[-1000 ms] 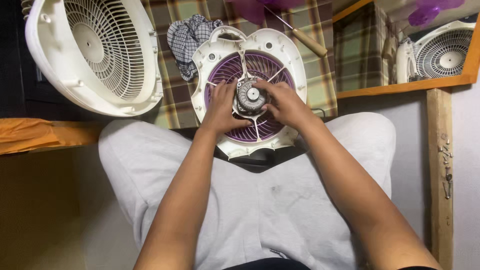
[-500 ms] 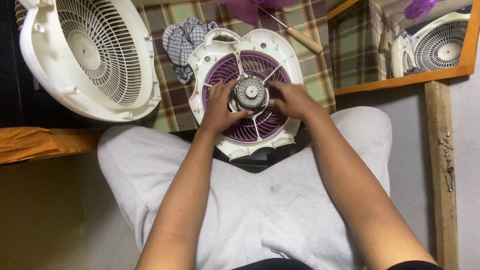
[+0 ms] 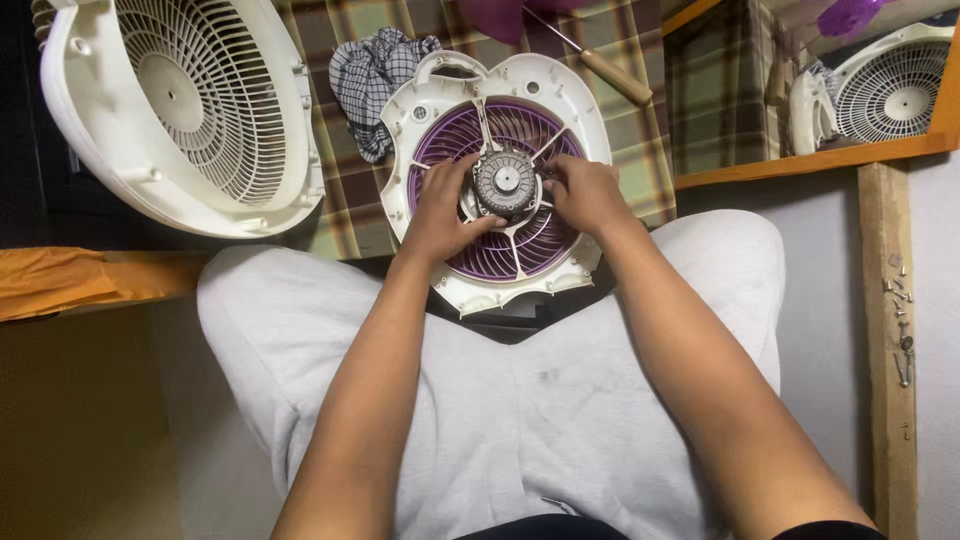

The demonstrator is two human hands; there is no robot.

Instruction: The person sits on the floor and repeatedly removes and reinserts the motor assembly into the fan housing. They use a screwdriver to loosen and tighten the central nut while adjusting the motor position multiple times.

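Observation:
A white fan housing (image 3: 580, 110) with a purple grille lies on a plaid cloth in front of my knees. At its centre sits a round grey motor (image 3: 505, 182). My left hand (image 3: 442, 212) rests on the grille with thumb and fingers pinching the motor's left side. My right hand (image 3: 582, 192) presses its fingertips against the motor's right edge. Both forearms reach out over my grey trousers.
A white fan cover (image 3: 180, 110) leans at the upper left. A checked rag (image 3: 372, 75) and a wooden-handled screwdriver (image 3: 600, 62) lie on the plaid cloth. A mirror with a wooden frame (image 3: 820, 158) stands at the right. Several screws (image 3: 900, 320) lie on a wooden post.
The view has shifted slightly, so everything sits a bit lower and left in frame. Both hands stay on the motor with small finger shifts.

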